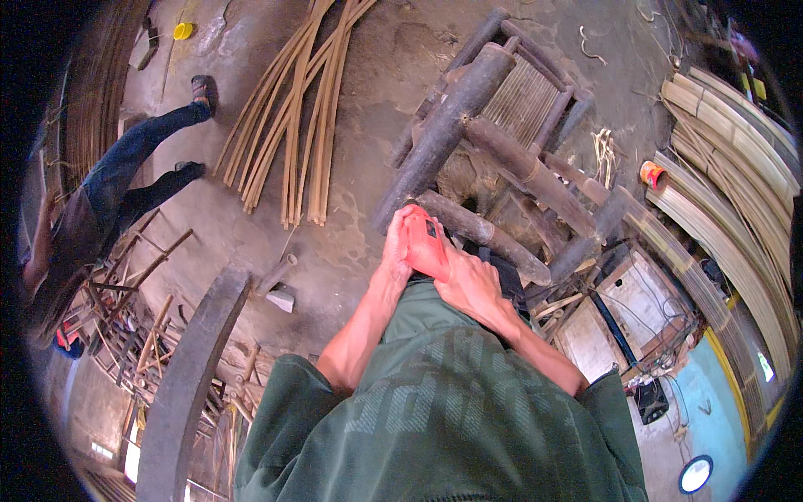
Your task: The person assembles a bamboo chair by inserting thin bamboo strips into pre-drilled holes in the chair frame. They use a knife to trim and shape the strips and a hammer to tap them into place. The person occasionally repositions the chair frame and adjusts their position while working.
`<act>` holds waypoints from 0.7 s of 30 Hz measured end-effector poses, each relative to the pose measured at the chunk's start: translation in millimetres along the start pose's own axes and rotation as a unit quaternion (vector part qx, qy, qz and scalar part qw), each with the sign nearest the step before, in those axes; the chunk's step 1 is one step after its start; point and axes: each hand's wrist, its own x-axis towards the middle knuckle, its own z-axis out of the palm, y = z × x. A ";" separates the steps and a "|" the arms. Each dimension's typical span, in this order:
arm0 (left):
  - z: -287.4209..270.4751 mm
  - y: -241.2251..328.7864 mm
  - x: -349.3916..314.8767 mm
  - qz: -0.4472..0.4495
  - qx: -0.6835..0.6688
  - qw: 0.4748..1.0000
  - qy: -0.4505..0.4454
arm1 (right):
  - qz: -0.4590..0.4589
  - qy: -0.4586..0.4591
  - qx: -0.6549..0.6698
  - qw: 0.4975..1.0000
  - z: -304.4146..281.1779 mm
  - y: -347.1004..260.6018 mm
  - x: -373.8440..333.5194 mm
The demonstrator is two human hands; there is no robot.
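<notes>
The red drill [427, 247] was at a thick pole [452, 121] of the bamboo chair [523, 94]. The left hand [396, 244] was wrapped round its left side, the right hand [470, 278] round its right. Farther left, wooden strips [322, 109] lay on the floor [335, 268] near a person [125, 159].

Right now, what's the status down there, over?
Left hand and right hand gripping red power tool. Tool close to thick dark pole, contact unclear. Nothing visibly in the way.
</notes>
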 end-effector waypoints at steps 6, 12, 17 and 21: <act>0.6 2.5 -3.8 -0.016 0.003 1.000 -0.017 | 0.000 -0.024 -0.021 0.999 -5.0 -8.5 -5.0; 6.5 1.9 -16.1 -0.025 0.002 0.999 -0.022 | 0.000 -0.018 -0.016 1.000 -10.0 -13.5 -14.5; 19.3 -0.8 -32.2 -0.005 0.037 0.999 0.000 | -0.014 -0.022 -0.025 0.999 -17.9 -18.4 -24.1; 35.4 -2.6 -56.4 -0.013 0.020 1.000 0.016 | -0.009 -0.030 0.013 0.999 -35.8 -27.2 -44.3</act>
